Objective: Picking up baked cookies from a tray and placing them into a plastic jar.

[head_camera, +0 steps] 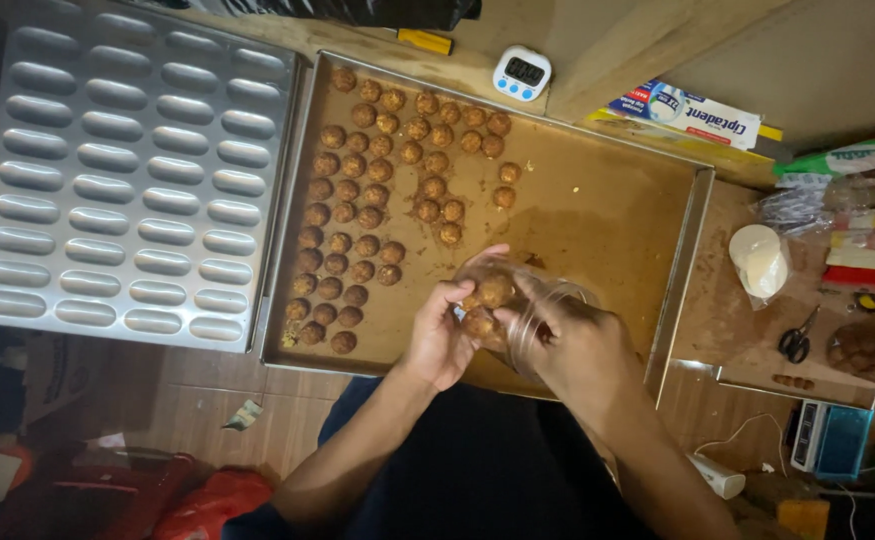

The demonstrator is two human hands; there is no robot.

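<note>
A large metal baking tray [597, 215] holds several small brown dough balls [357, 190] in rows on its left half. Over the tray's near edge, my left hand [444, 335] pinches a brown ball [495, 290] between its fingertips; another ball [479, 323] sits just below it. My right hand [582, 350] grips a clear plastic cup [542, 308] tilted toward the left hand. The cup's inside is mostly hidden by my fingers.
An empty silver mould tray [132, 175] with oblong cavities lies to the left. A white digital timer [521, 72] stands behind the baking tray. To the right are boxes [697, 115], a bagged white lid [760, 260], scissors [797, 340] and a small scale [830, 438].
</note>
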